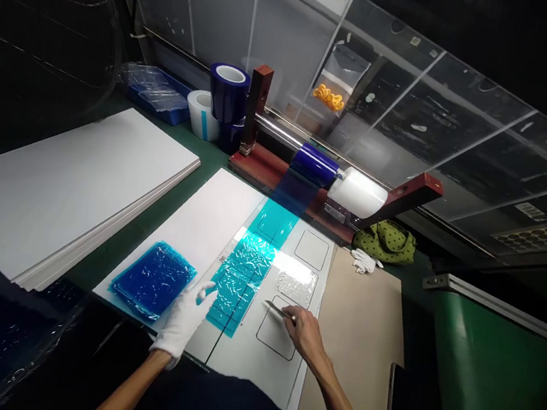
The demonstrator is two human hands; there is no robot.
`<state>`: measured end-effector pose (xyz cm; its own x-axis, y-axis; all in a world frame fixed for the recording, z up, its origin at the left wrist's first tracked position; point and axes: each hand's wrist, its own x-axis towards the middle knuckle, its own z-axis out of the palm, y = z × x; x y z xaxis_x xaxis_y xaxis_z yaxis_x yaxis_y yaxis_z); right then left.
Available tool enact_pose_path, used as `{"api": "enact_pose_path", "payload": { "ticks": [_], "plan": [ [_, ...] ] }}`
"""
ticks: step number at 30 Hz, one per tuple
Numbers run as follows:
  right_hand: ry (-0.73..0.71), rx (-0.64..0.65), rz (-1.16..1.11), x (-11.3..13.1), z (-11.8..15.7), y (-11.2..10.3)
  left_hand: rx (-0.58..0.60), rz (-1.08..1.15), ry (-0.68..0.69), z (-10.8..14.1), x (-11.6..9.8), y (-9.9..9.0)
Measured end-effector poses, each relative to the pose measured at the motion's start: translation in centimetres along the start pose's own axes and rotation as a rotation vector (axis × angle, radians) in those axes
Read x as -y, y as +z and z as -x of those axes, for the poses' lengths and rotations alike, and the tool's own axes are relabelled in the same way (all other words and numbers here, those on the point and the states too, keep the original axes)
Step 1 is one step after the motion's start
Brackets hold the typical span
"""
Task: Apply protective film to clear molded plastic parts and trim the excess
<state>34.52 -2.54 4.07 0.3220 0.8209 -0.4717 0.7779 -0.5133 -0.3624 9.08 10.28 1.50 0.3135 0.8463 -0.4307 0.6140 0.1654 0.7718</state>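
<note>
My left hand (187,317), in a white glove, is at the near left edge of a strip of blue film (235,287); its fingers are partly curled, and whether they pinch the film is too small to tell. Bare, my right hand (304,333) is closed on a thin knife (277,309), its blade pointing left above the white sheet with black rounded outlines (276,336). The film runs back to a blue roll (316,164) on a metal rod. A stack of cut blue film pieces (155,278) lies left of my gloved hand.
White boards (73,192) are stacked at the left. Behind stand film rolls (228,91) and a blue tray (159,96). The roll stand (268,167) also bears a white roll (358,193). Brown board (359,337), a white glove (365,261), a green pouch (386,240) and a phone (398,403) lie right.
</note>
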Motion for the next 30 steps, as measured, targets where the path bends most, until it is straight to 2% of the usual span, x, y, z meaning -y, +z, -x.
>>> {"api": "enact_pose_path", "payload": {
  "ticks": [3, 7, 10, 14, 19, 21, 24, 26, 30],
  "plan": [
    [0.010, 0.037, -0.288, -0.3, 1.1, 2.0, 0.132, 0.282, -0.178, 2.4, 1.7, -0.2],
    [-0.031, 0.084, -0.427, 0.6, 1.4, 4.8, 0.261, 0.592, -0.415, 4.8, 4.1, 0.7],
    [-0.052, 0.171, -0.565, 1.1, 1.5, 5.9, 0.297, 0.771, -0.526, 5.4, 4.9, 1.6],
    [-0.065, 0.278, -0.739, 1.0, 1.7, 6.2, 0.253, 0.917, -0.565, 4.1, 4.4, 2.7],
    [-0.071, 0.317, -0.942, 0.3, 2.2, 5.5, 0.082, 0.923, -0.532, 2.2, 3.5, 4.0],
    [-0.064, 0.235, -0.838, 0.0, 2.4, 5.0, 0.025, 0.892, -0.505, 2.2, 3.7, 4.1],
    [-0.071, -0.065, -0.555, 0.2, 2.4, 4.1, -0.051, 0.826, -0.458, 2.9, 4.3, 3.6],
    [-0.115, -0.236, -0.419, 1.2, 2.0, 3.4, -0.095, 0.779, -0.416, 3.8, 4.3, 3.1],
    [-0.208, -0.318, -0.412, 4.1, 0.4, 2.5, -0.154, 0.702, -0.310, 5.6, 3.4, 1.4]
  ]
}}
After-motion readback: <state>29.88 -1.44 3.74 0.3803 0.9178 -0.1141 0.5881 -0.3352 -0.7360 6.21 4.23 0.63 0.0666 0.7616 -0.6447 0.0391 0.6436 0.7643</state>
